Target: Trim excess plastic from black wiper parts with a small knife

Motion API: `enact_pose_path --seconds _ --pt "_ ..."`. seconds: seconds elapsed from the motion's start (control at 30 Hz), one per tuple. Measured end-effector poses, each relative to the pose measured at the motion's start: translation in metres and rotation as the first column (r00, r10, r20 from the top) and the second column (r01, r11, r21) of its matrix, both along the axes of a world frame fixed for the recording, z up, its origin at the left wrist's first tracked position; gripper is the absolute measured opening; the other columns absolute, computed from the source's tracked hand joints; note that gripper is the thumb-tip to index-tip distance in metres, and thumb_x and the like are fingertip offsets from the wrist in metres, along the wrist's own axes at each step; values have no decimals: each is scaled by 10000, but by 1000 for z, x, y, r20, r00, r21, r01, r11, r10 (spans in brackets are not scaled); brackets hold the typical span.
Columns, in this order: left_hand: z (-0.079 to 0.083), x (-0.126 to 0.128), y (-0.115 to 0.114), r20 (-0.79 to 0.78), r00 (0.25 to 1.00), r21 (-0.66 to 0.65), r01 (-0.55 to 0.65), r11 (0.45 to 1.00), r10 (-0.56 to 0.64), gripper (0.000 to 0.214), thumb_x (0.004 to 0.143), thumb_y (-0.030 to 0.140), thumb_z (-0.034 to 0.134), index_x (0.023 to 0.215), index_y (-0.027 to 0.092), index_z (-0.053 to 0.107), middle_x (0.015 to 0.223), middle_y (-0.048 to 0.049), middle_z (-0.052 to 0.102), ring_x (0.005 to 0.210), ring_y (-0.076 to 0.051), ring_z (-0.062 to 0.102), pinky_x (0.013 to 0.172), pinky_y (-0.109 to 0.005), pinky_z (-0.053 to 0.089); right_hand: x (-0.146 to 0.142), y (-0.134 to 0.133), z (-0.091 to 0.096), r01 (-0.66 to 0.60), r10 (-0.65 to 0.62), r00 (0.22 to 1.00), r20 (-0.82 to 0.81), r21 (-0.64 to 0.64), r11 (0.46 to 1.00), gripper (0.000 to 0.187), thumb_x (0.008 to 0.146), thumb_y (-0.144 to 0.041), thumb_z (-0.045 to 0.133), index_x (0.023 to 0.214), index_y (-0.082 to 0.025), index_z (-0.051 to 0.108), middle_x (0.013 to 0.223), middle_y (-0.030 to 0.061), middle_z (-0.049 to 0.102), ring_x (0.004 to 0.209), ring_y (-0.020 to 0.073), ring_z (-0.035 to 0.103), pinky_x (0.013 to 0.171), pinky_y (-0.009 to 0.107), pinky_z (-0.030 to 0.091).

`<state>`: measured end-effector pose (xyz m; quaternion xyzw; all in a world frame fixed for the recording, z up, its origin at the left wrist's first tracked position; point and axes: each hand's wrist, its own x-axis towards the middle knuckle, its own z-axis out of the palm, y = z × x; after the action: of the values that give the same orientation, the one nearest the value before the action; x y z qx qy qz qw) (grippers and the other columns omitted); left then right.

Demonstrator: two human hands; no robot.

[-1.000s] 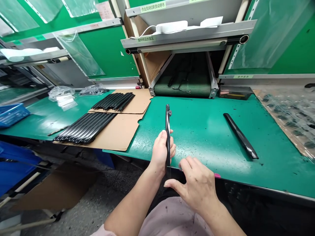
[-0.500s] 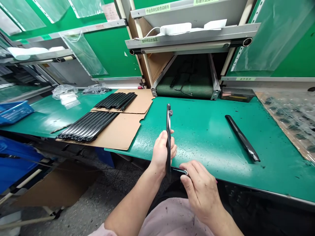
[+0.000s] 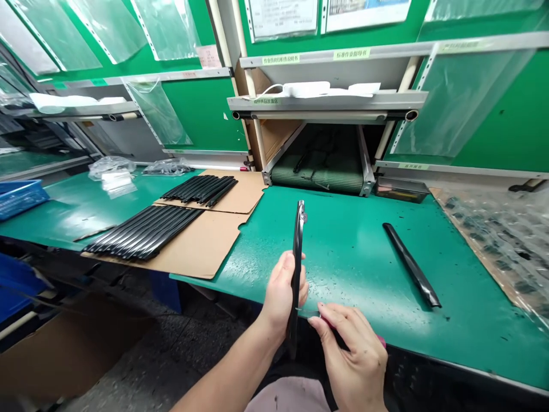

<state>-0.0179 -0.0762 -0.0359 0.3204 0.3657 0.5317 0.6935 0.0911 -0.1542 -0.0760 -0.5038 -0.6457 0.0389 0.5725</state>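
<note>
The left hand (image 3: 281, 292) grasps a glossy black strip (image 3: 298, 246), thumb along one side and fingers wrapped behind, holding it nearly upright above the near edge of the green surface (image 3: 343, 246). The right hand (image 3: 354, 349), palm down with thumb and fingers curled together, grips a slim tool (image 3: 307, 313) whose thin metallic tip meets the strip's lower part; whether it presses in cannot be told. To the right, a loose black strip (image 3: 412, 264) lies slantwise. To the left, a front row of black strips (image 3: 141, 232) and a shorter back row (image 3: 199, 190) rest on cardboard (image 3: 206, 246), with a blue basket (image 3: 21, 200) farther out. Behind, a ribbed conveyor belt (image 3: 317, 174) runs beneath a metal shelf (image 3: 326, 103), whose edge label (image 3: 266, 101) reads "首件样品放置区". On the rail above, two pale green labels read "作业员岗位职责说明书" (image 3: 281, 59) and "标准作业指导书" (image 3: 351, 54). Clear sleeves (image 3: 160, 111) hang against green panels (image 3: 206, 114); a speckled floor (image 3: 171, 343) shows below.
</note>
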Motion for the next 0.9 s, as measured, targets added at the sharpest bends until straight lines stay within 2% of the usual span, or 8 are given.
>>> enact_pose_path --seconds 0.43,0.6,0.67,0.73,0.77,0.8,0.87,0.9 --pt "6 1 -31 29 969 -42 248 968 -247 416 934 611 475 1013 205 441 534 99 193 394 -34 116 392 -174 115 26 64 38 145 -137 989 -60 146 979 151 862 -138 690 998 -187 735 896 48 692 848 165 621 722 292 543" --pt "2 0 -39 18 949 -33 316 948 -316 389 966 596 415 1012 209 418 539 96 196 405 -39 95 400 -181 99 36 72 43 305 -280 949 -142 200 931 137 865 -195 700 992 -175 748 907 63 711 838 172 648 731 291 553" --pt "-3 -2 -37 31 934 -17 356 934 -356 394 966 604 405 1015 213 412 527 98 206 390 -42 105 387 -184 114 40 67 41 365 -320 912 -257 150 919 163 870 -259 700 998 -174 752 938 75 716 853 182 657 753 295 557" --pt "-7 -4 -31 27 928 25 372 928 -372 373 965 578 437 1034 212 414 524 102 213 379 -41 126 381 -184 130 41 56 32 268 -264 863 -431 -52 962 260 895 -383 658 1011 -170 753 923 86 713 793 175 647 697 283 555" --pt "-9 -5 -27 10 930 66 366 928 -368 354 958 547 484 1045 209 418 525 105 221 377 -38 141 383 -181 139 41 48 25 135 -217 817 -534 -189 973 344 904 -462 627 1016 -162 751 896 93 708 740 165 628 640 268 541" --pt "-8 -6 -23 -8 935 120 352 928 -354 339 947 506 535 1057 206 422 528 107 230 379 -34 156 387 -177 148 40 40 16 -48 -173 752 -636 -315 948 425 896 -531 609 1021 -150 748 865 97 699 688 152 601 584 252 518" --pt "-4 -8 -15 -20 956 231 288 929 -292 306 935 414 591 1086 198 435 549 104 266 387 -27 194 399 -171 180 38 20 -8 -393 -162 585 -795 -452 801 531 830 -614 652 1015 -125 742 825 99 677 635 128 553 519 221 466" --pt "0 -10 -10 -5 967 281 246 928 -255 287 942 387 581 1105 195 444 565 97 296 387 -28 223 403 -175 208 36 8 -22 -497 -197 508 -839 -472 728 547 779 -614 710 1013 -120 739 828 96 671 638 120 548 520 209 457"
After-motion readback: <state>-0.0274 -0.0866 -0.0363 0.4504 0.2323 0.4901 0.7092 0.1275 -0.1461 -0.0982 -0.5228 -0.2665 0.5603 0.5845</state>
